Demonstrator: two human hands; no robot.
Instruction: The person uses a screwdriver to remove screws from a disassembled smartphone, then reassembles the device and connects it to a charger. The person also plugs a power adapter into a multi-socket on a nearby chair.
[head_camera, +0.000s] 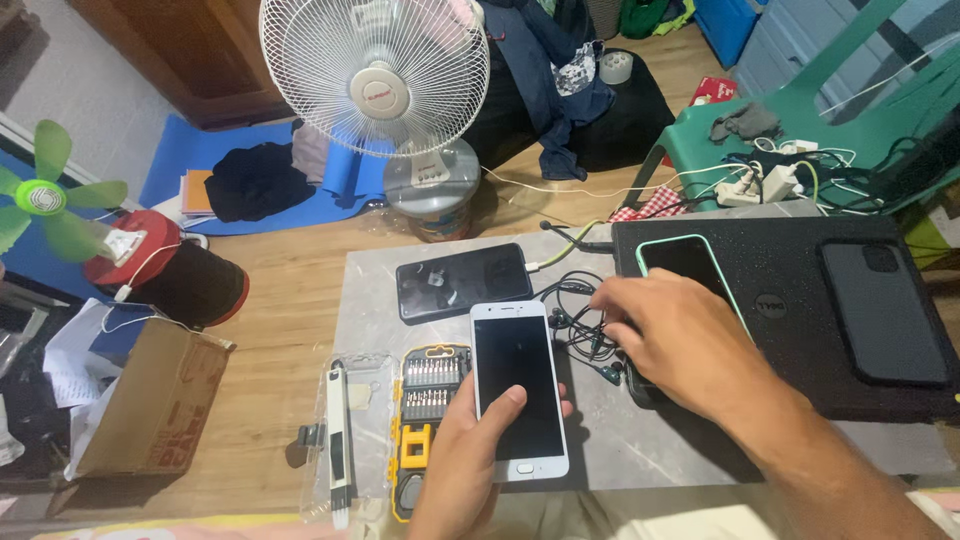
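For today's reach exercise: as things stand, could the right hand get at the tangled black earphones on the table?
Probably yes: the right hand already rests at the earphones, fingers spread over the cable, with nothing between them.

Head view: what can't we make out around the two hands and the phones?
- Mint-edged phone: lower part hidden under the right hand.
- Right hand's fingertips: too blurred to tell if they touch the black earphone cable.
- White phone in the left hand: screen dark; back hidden.
- Screwdriver bit set: right side covered by the white phone and left hand.
- Black laptop: right end cut off by the frame edge.
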